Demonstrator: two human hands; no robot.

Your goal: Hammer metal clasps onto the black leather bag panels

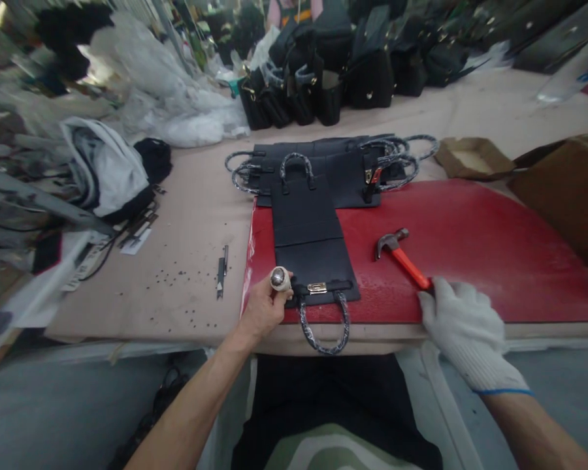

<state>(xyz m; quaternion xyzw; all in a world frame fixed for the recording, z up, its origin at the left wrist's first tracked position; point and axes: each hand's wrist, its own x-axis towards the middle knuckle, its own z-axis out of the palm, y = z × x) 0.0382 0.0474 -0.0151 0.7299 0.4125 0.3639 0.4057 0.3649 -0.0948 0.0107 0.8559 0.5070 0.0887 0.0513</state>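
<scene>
My bare left hand point(263, 308) is closed around a punch-like tool point(280, 279) with a shiny rounded metal top and a pale wrapped shaft. It stands at the near left corner of a black leather bag panel point(304, 219); its lower tip is hidden. A gold-coloured metal plate point(317, 288) lies on the panel just right of this hand. Below it, a plastic-wrapped bag handle point(324, 346) hangs past the table edge. My right hand point(465, 326), in a white knit glove, grips the end of a claw hammer point(406, 262) with an orange handle, its head low over the red mat.
Under the panel lies a red mat point(470, 241). More black panels with wrapped handles point(343, 170) are stacked behind. A utility knife point(221, 277) and small dark scraps lie left. Black bags point(370, 75) stand at the back, a cardboard tray point(473, 156) at right. Another person is partly visible beyond.
</scene>
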